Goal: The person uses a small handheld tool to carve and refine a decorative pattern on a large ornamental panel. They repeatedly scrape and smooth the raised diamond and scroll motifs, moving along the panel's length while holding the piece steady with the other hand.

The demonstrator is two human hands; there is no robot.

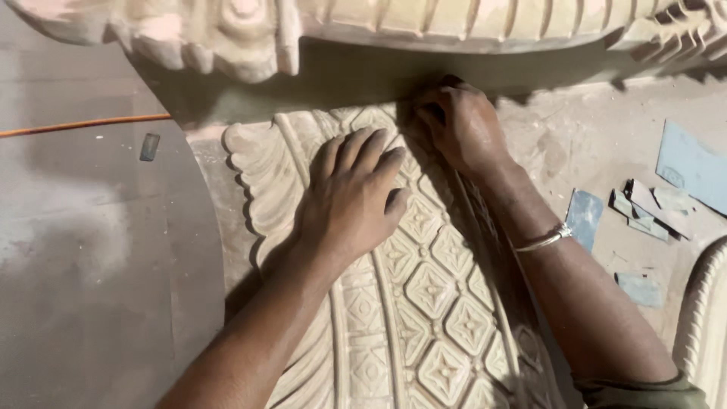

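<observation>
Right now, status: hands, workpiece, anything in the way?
Left hand flat on carved stone panel. Right hand fingers curled, pressed on panel's top edge; whether it holds anything cannot be told. Sandpaper scraps lie right, clear of hands.

Two bare forearms come up from the bottom edge, each ending in a bare hand with no glove and no ring that shows. The left hand [352,193] has short, plain nails and a fine coat of pale dust over the knuckles and fingers. The right hand [462,125] is dusted the same way, and its wrist carries a thin silver-coloured bangle [543,239], a smooth metal band with a narrow gap where its two ends meet. The left wrist is bare. At the right elbow, near the bottom corner, the rolled edge of an olive-green sleeve [644,391] shows; its cloth looks creased and dusty.
</observation>
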